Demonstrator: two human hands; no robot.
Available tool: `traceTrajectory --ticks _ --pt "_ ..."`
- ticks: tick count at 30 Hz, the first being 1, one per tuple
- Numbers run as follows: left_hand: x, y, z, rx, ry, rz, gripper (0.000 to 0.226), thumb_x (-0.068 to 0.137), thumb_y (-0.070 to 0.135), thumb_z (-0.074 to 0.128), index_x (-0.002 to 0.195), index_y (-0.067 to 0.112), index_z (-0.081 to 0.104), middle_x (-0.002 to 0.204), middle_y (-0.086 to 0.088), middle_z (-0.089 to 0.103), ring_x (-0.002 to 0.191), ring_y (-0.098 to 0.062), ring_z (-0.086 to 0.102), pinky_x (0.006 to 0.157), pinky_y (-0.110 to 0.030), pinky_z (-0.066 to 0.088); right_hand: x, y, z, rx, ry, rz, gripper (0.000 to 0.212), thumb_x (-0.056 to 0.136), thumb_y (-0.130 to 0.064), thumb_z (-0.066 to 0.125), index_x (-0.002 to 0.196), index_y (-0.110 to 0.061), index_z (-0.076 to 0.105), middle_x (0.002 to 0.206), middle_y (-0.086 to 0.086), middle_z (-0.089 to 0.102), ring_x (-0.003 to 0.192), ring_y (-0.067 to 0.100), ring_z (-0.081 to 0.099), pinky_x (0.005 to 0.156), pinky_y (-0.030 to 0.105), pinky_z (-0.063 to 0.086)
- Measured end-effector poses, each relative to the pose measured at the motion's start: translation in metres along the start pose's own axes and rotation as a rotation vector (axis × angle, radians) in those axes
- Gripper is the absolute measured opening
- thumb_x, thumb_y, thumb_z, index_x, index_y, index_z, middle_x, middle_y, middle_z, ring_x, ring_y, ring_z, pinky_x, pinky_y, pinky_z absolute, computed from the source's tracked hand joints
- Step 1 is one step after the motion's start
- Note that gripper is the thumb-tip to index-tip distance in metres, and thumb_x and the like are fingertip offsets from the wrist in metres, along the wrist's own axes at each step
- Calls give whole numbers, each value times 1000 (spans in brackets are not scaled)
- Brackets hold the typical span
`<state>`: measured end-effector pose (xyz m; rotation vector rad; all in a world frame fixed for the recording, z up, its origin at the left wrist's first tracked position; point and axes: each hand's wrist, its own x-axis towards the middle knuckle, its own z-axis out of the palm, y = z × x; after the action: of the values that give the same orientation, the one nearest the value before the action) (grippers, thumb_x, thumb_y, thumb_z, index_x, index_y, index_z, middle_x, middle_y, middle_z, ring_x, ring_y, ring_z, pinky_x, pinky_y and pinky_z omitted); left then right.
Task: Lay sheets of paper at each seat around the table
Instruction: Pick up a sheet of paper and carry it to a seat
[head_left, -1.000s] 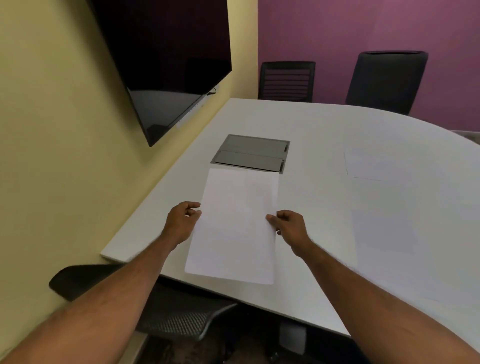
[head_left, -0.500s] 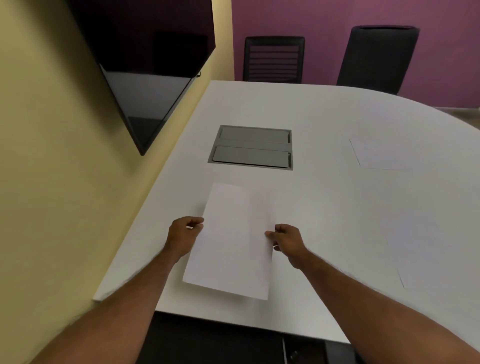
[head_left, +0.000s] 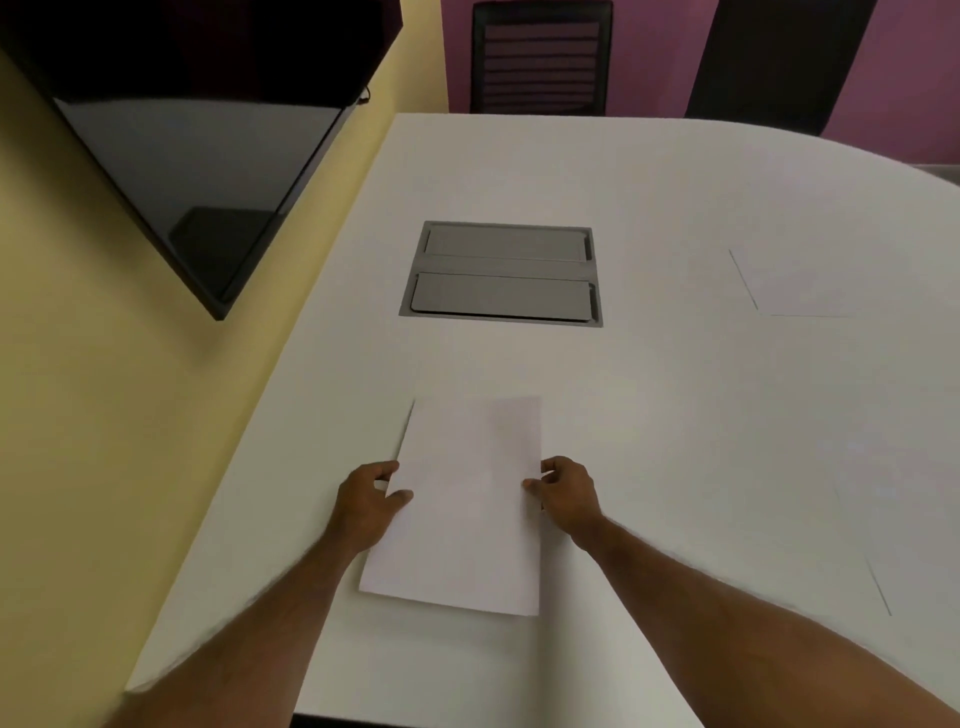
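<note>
A white sheet of paper (head_left: 462, 509) lies low over the white table (head_left: 649, 395), near its front edge. My left hand (head_left: 366, 501) pinches the sheet's left edge and my right hand (head_left: 563, 491) pinches its right edge. A faint second sheet (head_left: 810, 283) lies flat at the right, towards the far side. A third sheet (head_left: 904, 519) lies at the near right, barely distinguishable from the tabletop.
A grey cable hatch (head_left: 501, 273) is set into the table beyond the held sheet. A dark wall screen (head_left: 197, 145) hangs over the left edge. Two black chairs (head_left: 540, 57) (head_left: 779, 57) stand at the far end against the purple wall.
The held sheet has come down and nearer to the table's front edge, further from the cable hatch. The view has tilted downward, hiding the chair below the table edge.
</note>
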<state>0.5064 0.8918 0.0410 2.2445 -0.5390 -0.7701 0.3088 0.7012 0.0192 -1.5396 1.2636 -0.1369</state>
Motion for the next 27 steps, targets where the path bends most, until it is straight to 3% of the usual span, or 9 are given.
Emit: traceTrajectory --ticks 3,7,10,12,14,17,20,24,27 --pt "10 -11 5 51 -16 18 63 77 16 81 134 6 54 131 -13 54 114 -29 56 94 -29 44 8 4 10 -66 -10 -47 36 80 -15 73 113 -18 58 80 0 66 78 21 64 70 29 49" --pt "15 -22 8 168 -84 61 80 75 25 83 143 6 43 139 -13 44 126 -27 47 107 -39 39 13 2 16 -154 -13 -98 55 80 -12 71 128 -22 47 76 -5 60 78 17 60 65 27 43" --pt "15 -26 8 283 -110 105 87 77 31 81 148 8 36 142 -9 38 126 -25 47 105 -33 39 17 0 18 -190 -6 -122 61 79 -11 71 132 -22 43 77 -4 61 76 16 61 63 27 44" --pt "16 -30 9 377 -104 153 89 77 36 79 149 8 34 143 -8 35 128 -24 44 104 -32 38 16 -1 19 -217 -1 -146 62 78 -12 71 132 -22 43 86 -3 61 80 16 61 66 27 45" --pt "19 -33 9 478 -85 182 90 76 44 78 148 10 36 146 -8 32 132 -25 37 106 -36 37 14 1 20 -289 4 -177 64 79 -16 70 136 -23 41 111 1 55 98 19 61 76 29 48" --pt "20 -38 6 624 -87 209 97 77 57 71 153 18 25 160 -5 15 143 -26 23 110 -46 30 9 7 20 -486 51 -286 70 82 -29 68 144 -26 35 141 3 33 125 25 47 92 37 45" --pt "21 -45 3 697 -144 318 96 81 67 56 155 27 12 165 2 -1 150 -28 8 116 -50 18 8 13 16 -824 48 -461 81 83 -61 57 150 -31 25 162 0 13 147 23 18 108 45 26" --pt "23 -50 2 782 -227 336 98 70 80 16 155 31 9 164 6 -7 151 -25 -4 119 -50 8 10 23 18 -983 -92 -474 91 81 -79 40 154 -30 15 165 0 -3 152 21 -3 116 48 15" --pt "25 -51 3 804 -225 331 90 82 76 30 155 30 7 164 5 -8 151 -25 -4 119 -50 8 10 22 19 -997 -98 -465 91 82 -78 40 154 -29 13 165 1 -4 152 22 -5 117 49 14"
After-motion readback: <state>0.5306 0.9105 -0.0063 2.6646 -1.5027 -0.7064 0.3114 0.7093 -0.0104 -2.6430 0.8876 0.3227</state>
